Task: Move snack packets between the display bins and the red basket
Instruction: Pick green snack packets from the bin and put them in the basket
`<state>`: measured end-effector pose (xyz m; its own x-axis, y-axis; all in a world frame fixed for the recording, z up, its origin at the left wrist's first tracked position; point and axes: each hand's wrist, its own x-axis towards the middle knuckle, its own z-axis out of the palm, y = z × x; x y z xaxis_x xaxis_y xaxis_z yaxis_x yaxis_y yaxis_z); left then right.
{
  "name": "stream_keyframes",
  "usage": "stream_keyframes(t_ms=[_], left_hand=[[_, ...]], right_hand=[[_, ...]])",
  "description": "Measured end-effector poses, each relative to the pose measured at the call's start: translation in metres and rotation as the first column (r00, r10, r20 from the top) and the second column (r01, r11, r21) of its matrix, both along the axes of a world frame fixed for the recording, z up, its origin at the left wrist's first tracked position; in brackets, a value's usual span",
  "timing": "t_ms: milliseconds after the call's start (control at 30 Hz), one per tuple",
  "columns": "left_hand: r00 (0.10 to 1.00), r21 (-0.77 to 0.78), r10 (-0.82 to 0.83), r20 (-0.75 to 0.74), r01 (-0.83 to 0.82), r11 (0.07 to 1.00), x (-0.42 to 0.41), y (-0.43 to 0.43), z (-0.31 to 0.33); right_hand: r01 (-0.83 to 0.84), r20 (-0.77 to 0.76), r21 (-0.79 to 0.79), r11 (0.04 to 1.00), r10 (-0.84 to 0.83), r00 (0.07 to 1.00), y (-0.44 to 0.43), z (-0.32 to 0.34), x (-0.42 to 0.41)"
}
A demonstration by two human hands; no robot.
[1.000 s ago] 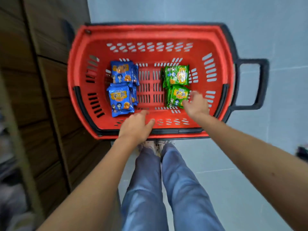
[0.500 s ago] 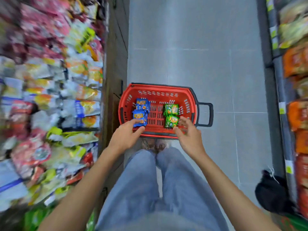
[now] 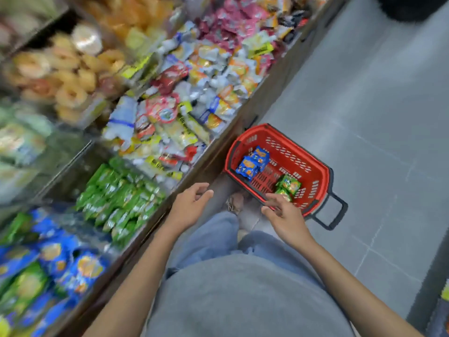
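The display bins point(image 3: 150, 113) take up everything to the left of the left hand, with the grey floor point(image 3: 376, 105) spreading out beyond the right hand. The red basket point(image 3: 285, 142) stands on that floor just ahead of the right hand, close against the foot of the bins. A bin of green packets point(image 3: 121, 195) lies just left of the left hand, and a bin of blue packets point(image 3: 48, 263) sits further back along that arm. The left hand point(image 3: 189, 205) hangs at the bin's edge, fingers loosely bent, holding nothing. The right hand point(image 3: 284, 215) hovers over the near rim of the basket, also relaxed and empty. In the basket, blue packets point(image 3: 252, 161) lie at the end nearer the bins and green packets point(image 3: 288, 186) just past the right fingertips. The next step is probably a reach into a bin for more. To do it well, pinch one packet by its flat sides, lift it clear of its neighbours, and lay it with its own colour.
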<state>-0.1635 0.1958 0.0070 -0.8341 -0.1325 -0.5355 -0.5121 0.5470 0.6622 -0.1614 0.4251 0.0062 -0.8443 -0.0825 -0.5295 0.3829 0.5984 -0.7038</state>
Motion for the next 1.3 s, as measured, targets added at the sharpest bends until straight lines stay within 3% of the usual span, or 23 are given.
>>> stream_keyframes(t_ms=[133,300,500,667,800,1067,1167,1300], left_hand=[[0.945,0.031,0.326,0.006,-0.326,0.945,0.086,-0.023,0.005],[0.745,-0.012,0.667,0.009,-0.667,0.745,0.198,-0.052,0.001],[0.471,0.036,0.882,0.021,-0.882,0.470,0.286,-0.093,-0.003],[0.336,0.057,0.942,-0.019,-0.940,0.336,0.316,-0.158,-0.002],[0.331,0.083,0.943,-0.023,-0.940,0.332,0.317,-0.207,-0.004],[0.361,0.071,0.931,0.046,-0.931,0.357,0.320,-0.252,-0.020],[0.370,0.047,0.924,0.093,-0.929,0.367,0.324,-0.253,-0.027],[0.365,0.035,0.922,0.127,-0.931,0.364,0.327,-0.249,-0.032]], right_hand=[[-0.322,0.043,-0.020,0.947,0.322,0.946,-0.038,0.002,0.017],[-0.648,0.023,0.003,0.762,0.648,0.762,-0.121,0.012,0.034],[-0.816,-0.025,-0.015,0.578,0.816,0.578,-0.232,0.016,0.071],[-0.847,0.005,-0.060,0.528,0.849,0.529,-0.325,0.003,0.109],[-0.818,0.132,-0.066,0.571,0.818,0.560,-0.390,-0.025,0.133],[-0.670,0.284,0.118,0.733,0.621,0.730,-0.454,-0.092,0.161],[-0.665,0.298,0.213,0.716,0.601,0.742,-0.464,-0.109,0.169],[-0.587,0.264,0.277,0.760,0.528,0.807,-0.466,-0.116,0.173]])
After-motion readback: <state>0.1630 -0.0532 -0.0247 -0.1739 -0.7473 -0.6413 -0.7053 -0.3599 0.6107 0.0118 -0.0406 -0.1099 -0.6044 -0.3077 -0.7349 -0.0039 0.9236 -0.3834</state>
